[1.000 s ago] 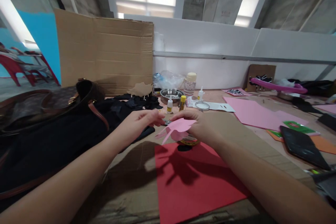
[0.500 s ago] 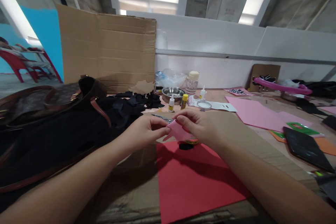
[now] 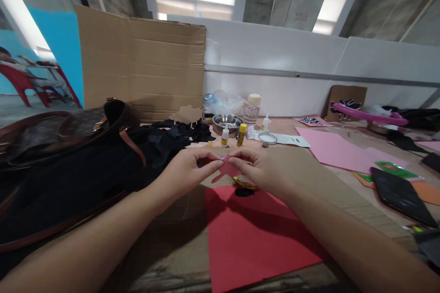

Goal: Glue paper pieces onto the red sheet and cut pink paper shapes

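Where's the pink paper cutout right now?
In the head view, the cutout is near centre, held between the left hand and right hand, just above the red sheet in frame.

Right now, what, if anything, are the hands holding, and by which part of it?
A small pink paper cutout, pinched near its upper edge by the left hand and the right hand.
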The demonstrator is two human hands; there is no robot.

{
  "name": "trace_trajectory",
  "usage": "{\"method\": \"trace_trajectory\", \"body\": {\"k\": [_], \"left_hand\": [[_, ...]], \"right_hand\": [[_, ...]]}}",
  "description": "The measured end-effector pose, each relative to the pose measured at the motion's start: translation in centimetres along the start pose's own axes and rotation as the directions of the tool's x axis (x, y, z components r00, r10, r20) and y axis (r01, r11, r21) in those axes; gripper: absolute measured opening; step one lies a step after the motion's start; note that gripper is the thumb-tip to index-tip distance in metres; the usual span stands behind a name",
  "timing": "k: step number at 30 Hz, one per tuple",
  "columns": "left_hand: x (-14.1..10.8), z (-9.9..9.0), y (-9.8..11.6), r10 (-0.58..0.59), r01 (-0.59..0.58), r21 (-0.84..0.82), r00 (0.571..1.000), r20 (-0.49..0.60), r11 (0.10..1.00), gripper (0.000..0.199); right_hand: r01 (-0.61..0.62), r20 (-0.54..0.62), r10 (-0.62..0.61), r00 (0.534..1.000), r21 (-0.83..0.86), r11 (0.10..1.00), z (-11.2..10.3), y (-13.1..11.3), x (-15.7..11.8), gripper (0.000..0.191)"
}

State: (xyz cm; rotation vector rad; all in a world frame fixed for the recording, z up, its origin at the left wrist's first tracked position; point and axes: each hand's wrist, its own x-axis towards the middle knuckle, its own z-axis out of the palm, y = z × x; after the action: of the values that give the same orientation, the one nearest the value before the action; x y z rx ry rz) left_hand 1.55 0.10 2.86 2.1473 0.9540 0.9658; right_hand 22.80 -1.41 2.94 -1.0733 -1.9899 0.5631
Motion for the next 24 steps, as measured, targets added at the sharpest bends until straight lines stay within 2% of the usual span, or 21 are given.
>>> {"method": "trace_trajectory", "body": {"k": [6, 10, 14, 19, 24], "left_hand": [[-0.11, 0.15, -0.02, -0.015, 0.015, 0.009, 1.0, 0.003, 1.0, 0.024], [-0.11, 0.48, -0.3, 0.021, -0.023, 0.07, 0.999, 0.026, 0.997, 0.023], [-0.14, 0.66, -0.51, 0.067, -0.074, 0.133, 0.996, 0.055, 0.988, 0.023], [-0.14, 0.4, -0.3, 0.061, -0.071, 0.115, 0.994, 0.094, 0.991, 0.028], [-0.22, 0.13, 0.07, 0.04, -0.051, 0.149, 0.996, 0.081, 0.987, 0.026]], "right_hand": [[0.023, -0.01, -0.023, 1.0, -0.045, 0.999, 0.22, -0.32, -0.27, 0.017], [0.008, 0.05, -0.005, 0.999, -0.063, 0.998, 0.53, -0.41, -0.41, 0.02], [0.06, 0.105, -0.051, 0.993, -0.079, 0.995, 0.75, -0.23, -0.38, 0.024], [0.104, 0.082, -0.099, 0.992, -0.053, 0.993, 0.48, -0.46, -0.24, 0.025], [0.058, 0.034, -0.057, 0.998, -0.043, 0.997, 0.5, -0.2, -0.17, 0.024]]}}
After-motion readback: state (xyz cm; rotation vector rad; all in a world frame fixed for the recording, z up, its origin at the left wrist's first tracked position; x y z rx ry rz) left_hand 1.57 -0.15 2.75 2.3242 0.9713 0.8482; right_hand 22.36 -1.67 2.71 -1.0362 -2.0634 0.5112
